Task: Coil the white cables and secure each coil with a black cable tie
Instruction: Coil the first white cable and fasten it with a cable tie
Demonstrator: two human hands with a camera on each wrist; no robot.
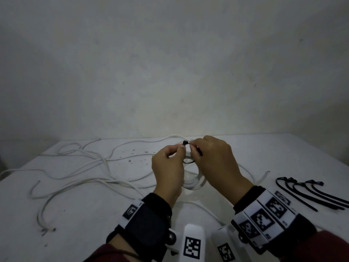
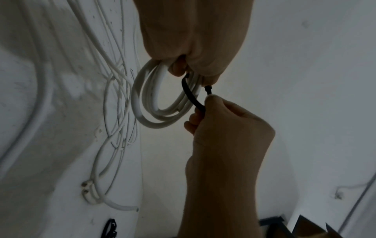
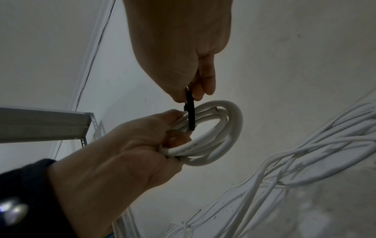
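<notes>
A small coil of white cable [image 1: 196,183] is held up over the table, with my left hand [image 1: 179,148] gripping one side of it. In the left wrist view the left hand [image 2: 183,67] closes round the coil's [image 2: 142,116] strands. A black cable tie [image 2: 190,95] loops around those strands. My right hand [image 1: 192,146] pinches the tie near its head [image 1: 184,142]. In the right wrist view the right hand [image 3: 191,95] holds the tie [image 3: 190,116] straight across the coil [image 3: 234,122], next to the left hand [image 3: 175,128].
Several loose white cables [image 1: 75,167] sprawl over the left and middle of the white table [image 1: 283,157]. Several spare black ties [image 1: 311,193] lie at the right, near the front edge. A grey wall stands behind. A metal shelf [image 3: 44,124] shows in the right wrist view.
</notes>
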